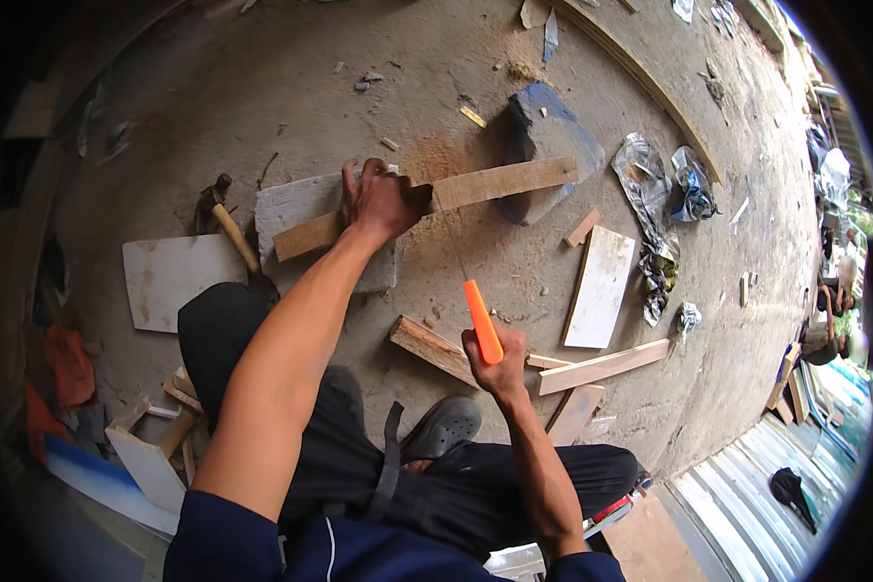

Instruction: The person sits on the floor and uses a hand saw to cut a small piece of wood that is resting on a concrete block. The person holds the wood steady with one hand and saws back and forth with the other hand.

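Observation:
A long strip of wood [504, 182] lies across a pale concrete block [296, 199] on the left and a dark bluish stone [543, 121] on the right. My left hand [383, 202] grips the strip near its middle, above the block, fingers curled over it. In my right hand [498, 359] is the orange handle of a hand saw [481, 315]. Its thin blade shows nearly edge-on and reaches up to the strip, just right of my left hand. Whether the teeth are inside a cut is too fine to tell. Reddish sawdust [436, 160] lies on the floor behind the strip.
A hammer [231, 228] and a white board [179, 281] lie left of the block. Wood offcuts [601, 367] and another white board [599, 288] are at the right, beside crumpled plastic [645, 179]. A wooden crate of scraps [150, 451] stands lower left.

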A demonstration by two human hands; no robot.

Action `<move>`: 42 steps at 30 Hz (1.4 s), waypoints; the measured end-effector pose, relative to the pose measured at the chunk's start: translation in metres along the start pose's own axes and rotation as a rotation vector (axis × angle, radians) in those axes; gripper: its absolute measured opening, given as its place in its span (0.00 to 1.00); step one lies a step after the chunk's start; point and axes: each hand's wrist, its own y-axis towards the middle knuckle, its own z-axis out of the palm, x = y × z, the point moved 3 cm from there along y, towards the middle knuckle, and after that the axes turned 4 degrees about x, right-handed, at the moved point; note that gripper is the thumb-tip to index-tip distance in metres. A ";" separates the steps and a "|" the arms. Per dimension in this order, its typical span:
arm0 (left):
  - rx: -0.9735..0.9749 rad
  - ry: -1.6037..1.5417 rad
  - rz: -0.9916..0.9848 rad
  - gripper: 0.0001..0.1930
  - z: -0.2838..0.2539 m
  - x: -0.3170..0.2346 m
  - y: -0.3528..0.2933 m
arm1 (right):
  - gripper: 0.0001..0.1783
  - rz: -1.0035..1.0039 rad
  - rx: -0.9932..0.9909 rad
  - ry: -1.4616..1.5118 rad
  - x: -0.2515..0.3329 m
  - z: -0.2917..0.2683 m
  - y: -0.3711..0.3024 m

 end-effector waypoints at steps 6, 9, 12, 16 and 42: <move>-0.019 0.121 0.039 0.09 -0.002 -0.006 -0.001 | 0.04 -0.052 0.037 0.087 0.000 0.008 -0.003; -0.154 0.125 0.162 0.09 -0.004 -0.010 -0.006 | 0.04 -0.006 0.041 0.100 -0.003 0.005 -0.003; -0.169 0.172 0.193 0.08 0.001 -0.010 -0.003 | 0.04 -0.002 0.041 0.120 0.004 0.000 0.001; -0.106 0.209 0.150 0.10 0.001 -0.011 0.000 | 0.04 0.051 0.037 0.142 0.009 -0.005 0.003; -0.195 0.096 0.052 0.19 0.009 -0.006 -0.007 | 0.08 0.031 -0.058 0.001 0.000 -0.006 0.000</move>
